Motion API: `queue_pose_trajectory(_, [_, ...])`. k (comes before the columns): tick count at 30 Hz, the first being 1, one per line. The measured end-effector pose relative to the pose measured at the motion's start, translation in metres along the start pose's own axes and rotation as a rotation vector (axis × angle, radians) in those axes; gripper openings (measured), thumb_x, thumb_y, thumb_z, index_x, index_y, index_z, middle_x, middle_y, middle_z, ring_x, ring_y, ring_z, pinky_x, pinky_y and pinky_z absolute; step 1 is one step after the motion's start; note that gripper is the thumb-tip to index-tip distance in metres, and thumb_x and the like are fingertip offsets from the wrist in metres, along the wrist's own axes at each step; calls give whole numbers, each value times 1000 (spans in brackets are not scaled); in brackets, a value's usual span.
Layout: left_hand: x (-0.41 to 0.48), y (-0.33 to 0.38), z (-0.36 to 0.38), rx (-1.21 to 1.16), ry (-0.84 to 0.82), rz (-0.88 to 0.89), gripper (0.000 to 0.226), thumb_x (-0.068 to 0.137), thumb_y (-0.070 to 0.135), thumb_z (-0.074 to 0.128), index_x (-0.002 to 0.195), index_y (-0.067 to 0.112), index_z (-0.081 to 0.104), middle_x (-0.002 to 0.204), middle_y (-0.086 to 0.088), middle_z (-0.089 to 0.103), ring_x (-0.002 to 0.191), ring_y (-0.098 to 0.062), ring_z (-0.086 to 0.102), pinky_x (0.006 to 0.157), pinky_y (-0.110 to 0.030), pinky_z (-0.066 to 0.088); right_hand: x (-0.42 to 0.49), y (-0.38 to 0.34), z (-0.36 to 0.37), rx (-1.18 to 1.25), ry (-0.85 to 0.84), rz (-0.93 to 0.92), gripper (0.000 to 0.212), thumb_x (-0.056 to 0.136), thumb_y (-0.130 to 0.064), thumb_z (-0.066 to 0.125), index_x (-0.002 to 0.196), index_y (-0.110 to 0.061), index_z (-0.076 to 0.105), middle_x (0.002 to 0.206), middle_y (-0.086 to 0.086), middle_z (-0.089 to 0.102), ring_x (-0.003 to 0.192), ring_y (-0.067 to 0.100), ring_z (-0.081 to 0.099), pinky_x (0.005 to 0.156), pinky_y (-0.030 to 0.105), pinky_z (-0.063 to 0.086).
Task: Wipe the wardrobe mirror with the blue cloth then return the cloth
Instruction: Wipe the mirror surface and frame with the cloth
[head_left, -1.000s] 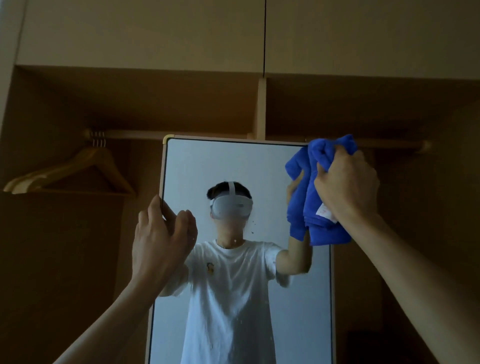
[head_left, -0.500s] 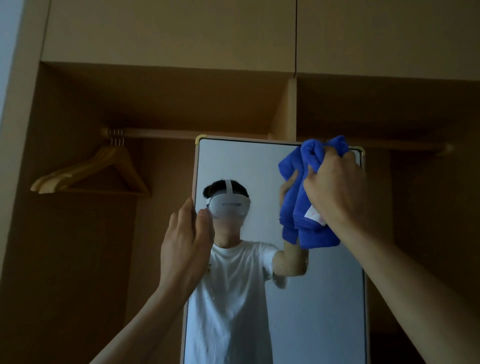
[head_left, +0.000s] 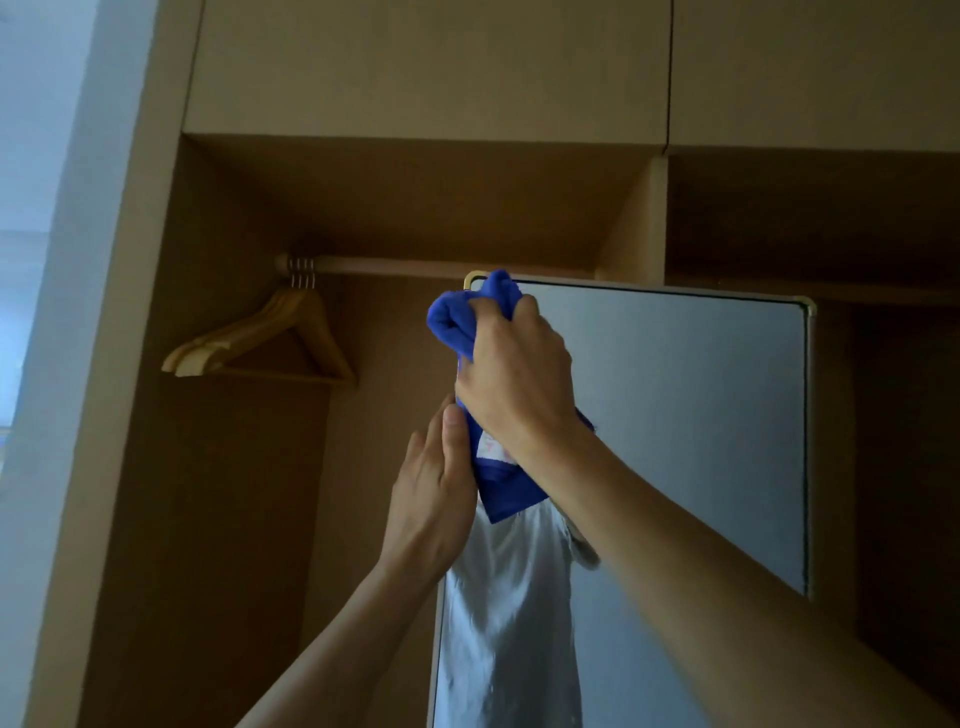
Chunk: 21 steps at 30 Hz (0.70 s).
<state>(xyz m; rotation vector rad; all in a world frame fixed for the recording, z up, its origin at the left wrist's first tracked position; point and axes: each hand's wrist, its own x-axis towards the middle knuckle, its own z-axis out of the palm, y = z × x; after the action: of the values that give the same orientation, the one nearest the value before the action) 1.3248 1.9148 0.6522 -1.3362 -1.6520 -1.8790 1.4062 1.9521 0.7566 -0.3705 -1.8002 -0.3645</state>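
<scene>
blue cloth (head_left: 451, 323) grasped by right hand (head_left: 519, 387) at top-left corner of mirror (head_left: 675, 415), white tag (head_left: 491, 448) unreadable, left hand (head_left: 431, 499) straight-fingered on left edge

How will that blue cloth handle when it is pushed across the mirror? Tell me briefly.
Probably floppy: the blue cloth bunches into folds above the right hand and hangs limp below it. Likely light, since one hand holds it up high. It looks plush, so it should drag softly on the mirror rather than skid.
</scene>
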Motion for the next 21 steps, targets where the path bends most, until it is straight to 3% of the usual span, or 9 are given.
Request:
queue_pose_trajectory(3, [-4,4,-4,-90,-16,-88,49,100,73,7,93,68,55,92,22,67,103,-6,61,92,-34,46,0,4,1,88,-49,-10,32,92,-26,62,124,-21,56,104,8,55,78,17,49,66,26,38])
queue_pose_trajectory(7, [-7,1,-9,-196,-48,-107,46,85,86,8,103,82,50,107,20,72,113,-11,65,105,-48,50,-5,19,-10,159,-211,-97,13,95,-29,59,106,-23,57,92,1,53,79,19,56,65,25,37])
queue_pose_trajectory(9, [-7,-3,-12,-271,-53,-131,54,86,88,9,118,74,50,114,16,71,114,-15,66,107,-51,49,-9,27,-20,138,-332,-187,7,93,-26,60,95,-29,54,90,-1,56,80,20,58,65,28,38])
queue_pose_trajectory(11, [-9,-6,-15,-311,-57,-149,60,93,83,9,129,61,52,103,18,74,105,-9,70,103,-49,52,-8,38,-32,31,-411,-287,14,89,-22,61,92,-34,54,89,-6,55,82,18,56,67,32,38])
queue_pose_trajectory(14, [-14,-7,-17,-320,-93,-161,63,91,76,12,136,56,51,101,33,73,98,7,68,94,-38,54,-3,50,-44,-113,-413,-394,28,83,-18,62,106,-35,63,86,-9,45,84,14,46,63,31,33])
queue_pose_trajectory(16, [-20,-12,-18,-326,-107,-181,68,90,77,12,140,53,51,103,35,72,101,8,68,97,-38,53,-12,47,-41,-163,-369,-432,31,81,-17,64,109,-32,64,87,-8,42,87,15,43,58,28,26])
queue_pose_trajectory(19, [-25,-17,-18,-351,-126,-206,68,92,76,13,128,49,64,107,19,77,105,-1,70,102,-39,53,-46,39,-22,-254,-327,-526,41,73,-12,70,112,-24,66,94,-1,51,95,19,49,59,31,28])
queue_pose_trajectory(21, [-27,-18,-18,-376,-136,-227,75,92,75,14,123,36,70,109,4,79,106,-10,73,103,-43,54,-72,34,-11,-226,-350,-542,42,71,-10,72,111,-20,67,99,4,59,98,23,55,59,32,34])
